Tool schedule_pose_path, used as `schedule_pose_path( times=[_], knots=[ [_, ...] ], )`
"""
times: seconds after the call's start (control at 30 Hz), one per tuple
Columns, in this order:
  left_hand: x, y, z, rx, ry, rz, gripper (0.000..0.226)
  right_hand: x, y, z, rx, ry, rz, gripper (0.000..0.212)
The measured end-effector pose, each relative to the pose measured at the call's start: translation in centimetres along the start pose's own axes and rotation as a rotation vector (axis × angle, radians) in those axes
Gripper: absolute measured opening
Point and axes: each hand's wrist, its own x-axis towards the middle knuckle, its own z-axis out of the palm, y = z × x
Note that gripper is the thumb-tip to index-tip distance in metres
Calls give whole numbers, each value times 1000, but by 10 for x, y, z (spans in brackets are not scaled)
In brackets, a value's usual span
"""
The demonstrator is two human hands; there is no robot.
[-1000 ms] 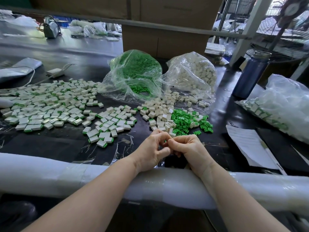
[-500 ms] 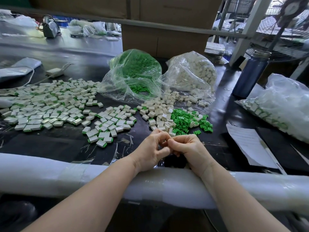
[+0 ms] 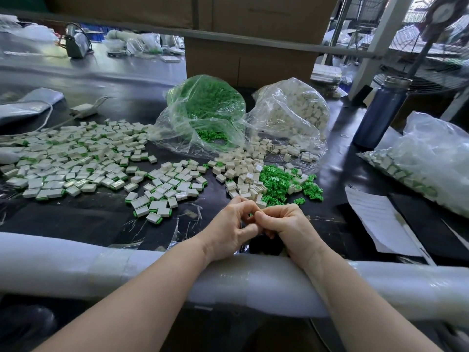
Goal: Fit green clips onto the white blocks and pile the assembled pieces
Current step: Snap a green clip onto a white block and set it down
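Note:
My left hand point(image 3: 234, 226) and my right hand point(image 3: 286, 224) meet fingertip to fingertip just above the black table, fingers curled around a small piece that is almost fully hidden; only a sliver of green shows between them. Just beyond the hands lie loose green clips point(image 3: 281, 182) and loose white blocks point(image 3: 243, 174). Assembled white pieces with green edges spread in a near cluster point(image 3: 165, 191) and a wide pile point(image 3: 68, 158) to the left.
An open bag of green clips point(image 3: 205, 110) and a bag of white blocks point(image 3: 291, 113) stand behind the loose parts. A blue bottle point(image 3: 380, 115), a filled bag point(image 3: 429, 158) and papers point(image 3: 375, 219) lie right. A wrapped white tube point(image 3: 76, 265) lines the near edge.
Both hands stay pressed together at the same spot; only the fingers have shifted slightly around the hidden piece.

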Motion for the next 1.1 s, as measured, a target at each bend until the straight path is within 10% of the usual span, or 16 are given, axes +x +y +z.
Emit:
schedule_pose_path(
  times=[1.1],
  knots=[
    [1, -1, -4, -99, 157, 4, 7, -2, -3, 1, 105, 68, -73, 28]
  ],
)
